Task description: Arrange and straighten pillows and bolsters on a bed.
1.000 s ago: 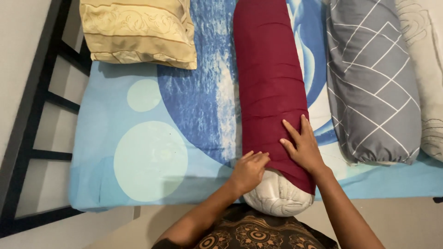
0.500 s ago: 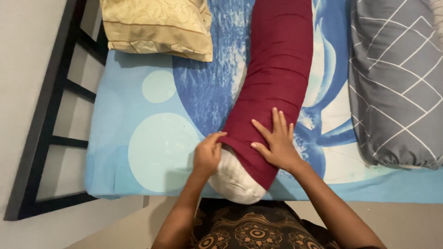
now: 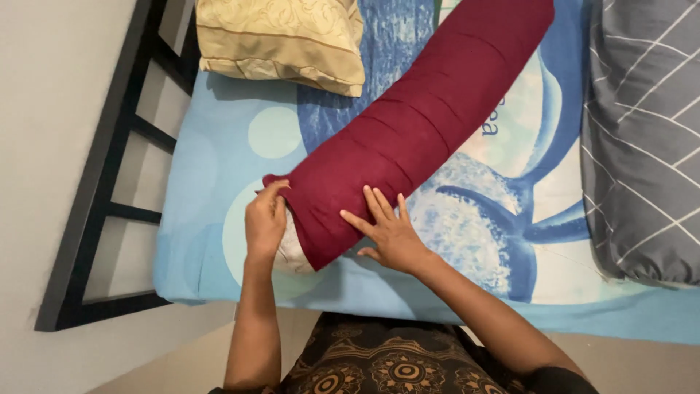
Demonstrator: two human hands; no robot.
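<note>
The bolster (image 3: 423,117) lies slantwise on the bed (image 3: 219,146). The left hand (image 3: 266,219) pinches the maroon cover's hem with closed fingers; the right hand (image 3: 390,233) presses flat, fingers spread. It looks soft, light and bendy, best gripped at that hem.

Two bare forearms reaching up from the bottom of the frame.

The left hand (image 3: 266,219), left of centre, has fingers curled and thumb tucked in a pinch, wrist straight above a near-vertical forearm. The right hand (image 3: 390,233), at centre, lies flat, palm down, fingers spread and pointing upper left, its forearm slanting in from the lower right.
</note>
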